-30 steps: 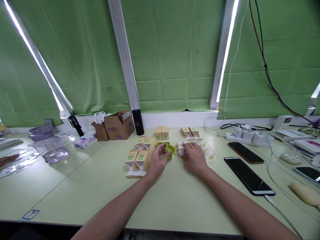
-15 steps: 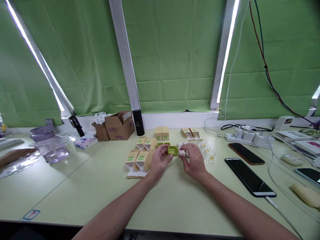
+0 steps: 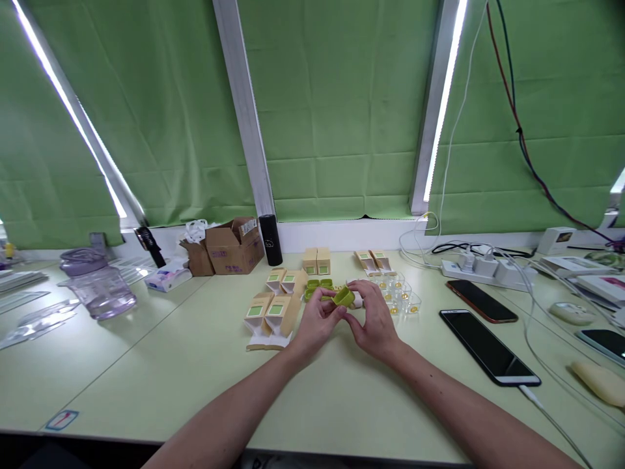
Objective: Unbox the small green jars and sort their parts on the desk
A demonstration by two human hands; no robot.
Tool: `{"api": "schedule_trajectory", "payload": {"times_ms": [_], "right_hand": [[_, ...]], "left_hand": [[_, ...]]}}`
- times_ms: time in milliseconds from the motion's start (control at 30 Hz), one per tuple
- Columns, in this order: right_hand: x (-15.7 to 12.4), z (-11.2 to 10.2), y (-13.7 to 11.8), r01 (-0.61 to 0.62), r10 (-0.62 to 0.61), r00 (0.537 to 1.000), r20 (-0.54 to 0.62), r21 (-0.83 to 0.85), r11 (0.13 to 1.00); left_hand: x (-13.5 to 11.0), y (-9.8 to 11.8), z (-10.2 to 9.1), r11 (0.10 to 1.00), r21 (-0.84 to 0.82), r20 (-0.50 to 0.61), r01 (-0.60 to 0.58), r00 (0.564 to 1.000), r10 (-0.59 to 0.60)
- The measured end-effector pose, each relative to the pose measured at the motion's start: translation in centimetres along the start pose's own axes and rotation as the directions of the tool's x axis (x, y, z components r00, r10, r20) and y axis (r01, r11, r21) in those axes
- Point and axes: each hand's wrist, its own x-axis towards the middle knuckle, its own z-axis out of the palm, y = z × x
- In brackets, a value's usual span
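Note:
My left hand (image 3: 316, 322) and my right hand (image 3: 374, 319) meet over the middle of the pale green table (image 3: 146, 365), fingers pinched together. Between them I hold a small green tray (image 3: 344, 297), tilted, a little above the table. Right behind it lie two more green trays (image 3: 319, 285) and a small white piece (image 3: 358, 299). To the left lie several tan cartons with green labels (image 3: 273, 311). To the right stand small clear cups with yellow contents (image 3: 401, 294).
A cardboard box (image 3: 233, 244) and a black cylinder (image 3: 270, 238) stand at the back by the window ledge. A clear water jug (image 3: 96, 284) is at the left. Two phones (image 3: 488, 350) and a power strip (image 3: 481, 267) with cables lie at the right.
My hands have drawn closer to me and together. The green tray has lifted and tilted, and my right hand has come off the white pieces onto it. A person's hand at far left is gone.

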Motion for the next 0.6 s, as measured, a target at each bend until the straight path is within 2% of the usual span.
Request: {"api": "schedule_trajectory", "payload": {"times_ms": [200,600], "right_hand": [[-0.11,0.09,0.18,-0.036,0.036,0.999,0.016,-0.034,0.999],[0.35,-0.61,-0.60,-0.115,0.114,0.992,0.055,0.020,0.993]], "left_hand": [[-0.07,-0.82,0.16,0.997,0.078,0.042,-0.005,0.999,0.002],[0.22,-0.43,-0.45,0.957,0.273,-0.055,-0.102,0.991,0.122]]}}
